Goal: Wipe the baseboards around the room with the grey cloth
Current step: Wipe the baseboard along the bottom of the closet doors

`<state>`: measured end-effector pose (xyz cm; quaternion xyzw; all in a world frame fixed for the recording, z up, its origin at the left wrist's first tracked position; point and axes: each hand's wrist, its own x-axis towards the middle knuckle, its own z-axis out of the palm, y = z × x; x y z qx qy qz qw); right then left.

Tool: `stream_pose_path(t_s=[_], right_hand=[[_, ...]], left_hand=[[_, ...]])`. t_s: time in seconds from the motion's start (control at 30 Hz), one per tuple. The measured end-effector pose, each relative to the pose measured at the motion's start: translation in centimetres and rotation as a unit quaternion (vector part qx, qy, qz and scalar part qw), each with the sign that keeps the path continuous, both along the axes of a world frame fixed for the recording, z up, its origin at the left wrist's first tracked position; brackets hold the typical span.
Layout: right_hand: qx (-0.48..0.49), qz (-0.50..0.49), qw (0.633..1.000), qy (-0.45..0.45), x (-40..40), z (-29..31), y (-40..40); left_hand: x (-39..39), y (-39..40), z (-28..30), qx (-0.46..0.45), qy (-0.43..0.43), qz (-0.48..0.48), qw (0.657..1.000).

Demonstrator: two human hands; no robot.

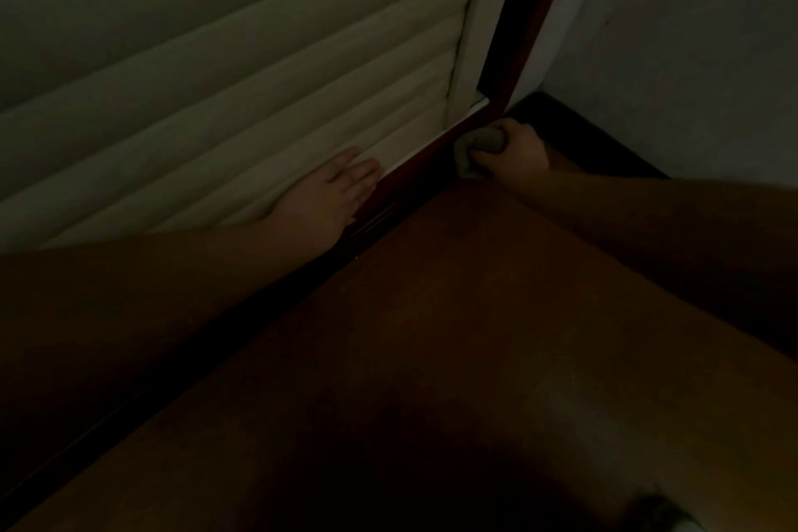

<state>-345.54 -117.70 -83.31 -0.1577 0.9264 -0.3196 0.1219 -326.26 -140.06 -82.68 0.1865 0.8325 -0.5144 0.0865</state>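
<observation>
At the left, pale curtain folds (224, 69) hang to the floor, and the left hand (332, 190) lies flat against them with fingers straight, holding nothing. Just right of it a dark reddish baseboard (414, 168) runs toward the far corner. There the right hand (514, 149) grips the bunched grey cloth (477, 151), pressed at the baseboard's far end. The cloth looks soft, light and limp, so it likely handles best wadded in the palm with fingertips backing it. The brown floor (453, 337) fills the near ground. No writing or labels can be read.
</observation>
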Motion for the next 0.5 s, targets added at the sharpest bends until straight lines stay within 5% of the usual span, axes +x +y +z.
stream_pose_path(t_s=[0.27, 0.5], right_hand=[[-0.06, 0.089, 0.992, -0.064, 2.5, 6.2, 8.1], [-0.152, 0.005, 0.985, -0.079, 2.4, -0.3, 13.2]], left_hand=[[-4.9, 5.2, 2.5, 0.128, 0.039, 0.032, 0.991], [-8.4, 7.5, 1.3, 0.109, 0.012, 0.029, 0.994]])
